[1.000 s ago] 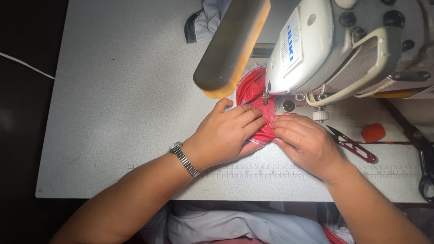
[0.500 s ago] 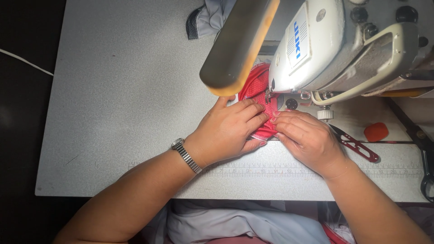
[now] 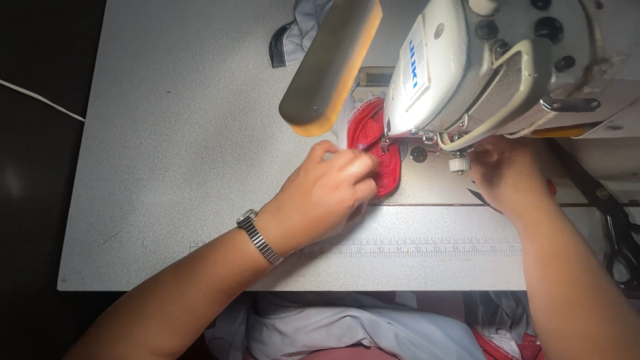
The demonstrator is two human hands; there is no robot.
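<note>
Two bare hands are seen at work on a grey desk (image 3: 167, 167) beneath the head of a white industrial sewing machine (image 3: 493, 67). The left hand (image 3: 320, 197), with a metal-banded wristwatch (image 3: 259, 237) worn at the wrist, is laid on a red fabric piece (image 3: 367, 133); its fingers are curled and pressed down on the near part of the cloth, though the grip is partly blurred. The red fabric piece is spread flat near the middle of the desk, directly under the needle area of the machine, with its far part tucked beneath the machine head. The right hand (image 3: 510, 177) is placed further toward the right edge of the desk, just below the machine's round knob and lever; its fingers are bent, and whether anything is gripped by it cannot be told. A printed ruler strip (image 3: 400, 250) is set along the near edge of the desk. A grey garment (image 3: 293, 33) is bunched at the far edge, behind a long tan-edged lamp shade (image 3: 330, 67). More grey cloth (image 3: 360, 330) is gathered below the near edge of the desk.
</note>
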